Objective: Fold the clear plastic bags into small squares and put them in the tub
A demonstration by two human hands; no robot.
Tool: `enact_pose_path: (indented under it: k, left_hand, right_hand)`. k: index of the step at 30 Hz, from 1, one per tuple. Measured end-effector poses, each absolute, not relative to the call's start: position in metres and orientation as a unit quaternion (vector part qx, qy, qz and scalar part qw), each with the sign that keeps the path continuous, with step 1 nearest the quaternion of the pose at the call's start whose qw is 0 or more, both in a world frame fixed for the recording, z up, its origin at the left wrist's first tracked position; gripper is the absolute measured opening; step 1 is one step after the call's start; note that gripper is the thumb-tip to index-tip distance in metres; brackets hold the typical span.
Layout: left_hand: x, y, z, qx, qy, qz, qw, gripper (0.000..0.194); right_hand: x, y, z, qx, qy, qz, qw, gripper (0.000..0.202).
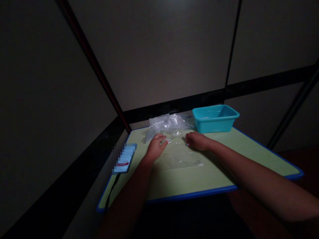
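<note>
A clear plastic bag lies flat on the table between my two hands, its near edge creased and shiny. My left hand rests at the bag's left side, thumb and fingers apart, and no firm hold shows. At the bag's upper right, my right hand has its fingers curled in and closed on the film, though the exact pinch is partly hidden. Just beyond both hands sits a crumpled heap of clear plastic bags.
A turquoise plastic basket stands at the back right of the light green, blue-edged table. On the left edge lies a phone with a dark cable. Dark-trimmed wall panels rise behind the table.
</note>
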State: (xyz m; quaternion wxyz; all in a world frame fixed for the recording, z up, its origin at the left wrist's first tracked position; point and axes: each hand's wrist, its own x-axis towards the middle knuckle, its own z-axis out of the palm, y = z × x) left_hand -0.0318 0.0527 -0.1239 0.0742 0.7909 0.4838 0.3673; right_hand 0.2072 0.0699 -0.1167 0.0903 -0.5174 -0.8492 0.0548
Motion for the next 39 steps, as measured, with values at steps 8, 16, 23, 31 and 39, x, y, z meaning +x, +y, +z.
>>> enact_pose_path:
  k: [8,16,23,31,39]
  left_hand:
    - [-0.031,0.052,-0.124,0.793,0.475,0.375,0.068,0.018]
    - [-0.031,0.05,-0.121,0.784,0.472,0.399,0.06,0.019]
    - [-0.032,0.055,-0.124,0.769,0.44,0.457,0.076,0.014]
    - [-0.036,0.06,-0.123,0.692,0.472,0.52,0.167,0.025]
    - [-0.035,0.06,-0.124,0.57,0.508,0.562,0.318,0.049]
  right_hand:
    - [0.207,0.069,-0.116,-0.52,-0.847,0.054,0.099,0.01]
    - [0.208,0.069,-0.116,-0.516,-0.846,0.072,0.113,0.017]
    - [0.207,0.067,-0.114,-0.522,-0.843,0.077,0.099,0.022]
    - [0.208,0.07,-0.116,-0.517,-0.849,0.055,0.094,0.018]
    - [0.207,0.071,-0.118,-0.516,-0.842,0.074,0.139,0.024]
